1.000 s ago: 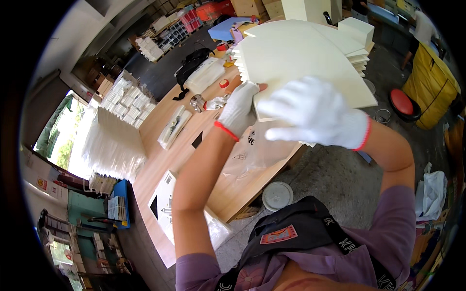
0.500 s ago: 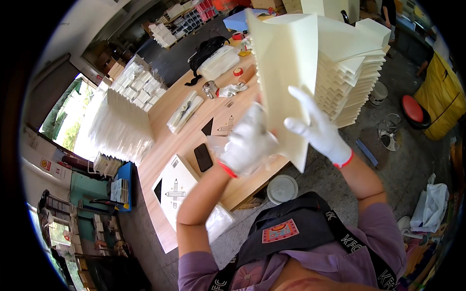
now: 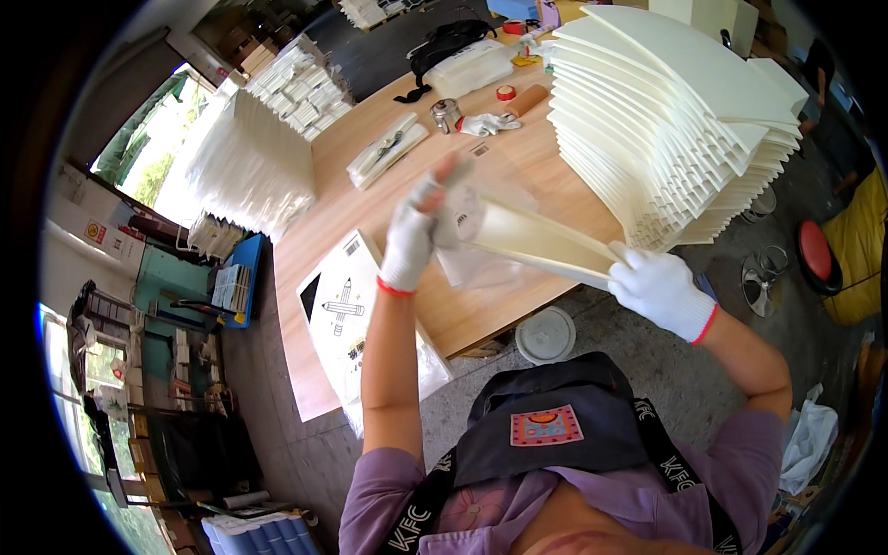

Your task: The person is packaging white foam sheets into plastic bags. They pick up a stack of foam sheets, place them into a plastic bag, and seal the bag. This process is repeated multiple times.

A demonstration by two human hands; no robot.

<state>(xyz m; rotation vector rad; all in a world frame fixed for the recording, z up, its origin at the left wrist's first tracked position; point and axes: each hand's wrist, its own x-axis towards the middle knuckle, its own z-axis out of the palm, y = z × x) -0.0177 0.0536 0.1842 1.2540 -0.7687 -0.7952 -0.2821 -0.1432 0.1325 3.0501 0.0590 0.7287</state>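
My right hand (image 3: 661, 289), in a white glove with a red cuff, is closed on the near end of a curved cream sheet (image 3: 546, 242). That sheet slants down over the table, its other end at a clear plastic bag (image 3: 481, 264). My left hand (image 3: 416, 227), gloved with bare fingertips, is at the bag's left side and appears to grip it; motion blurs its fingers. Beside my left forearm lies a white stack printed with a pencil drawing (image 3: 342, 305), partly wrapped in plastic. A tall pile of cream sheets (image 3: 647, 129) stands at the table's right.
On the wooden table (image 3: 305, 379) are a packet with scissors (image 3: 387, 150), a metal can (image 3: 446, 116), a spare glove (image 3: 488, 125), red tape (image 3: 506, 92) and a brown roll (image 3: 527, 100). A plastic-wrapped stack (image 3: 250, 166) stands left. Below the table edge is a white bucket (image 3: 546, 335).
The cream sheet has come down from upright before the pile to a low slant at the bag. My right hand has closed on its near end. My left hand has moved left and up.
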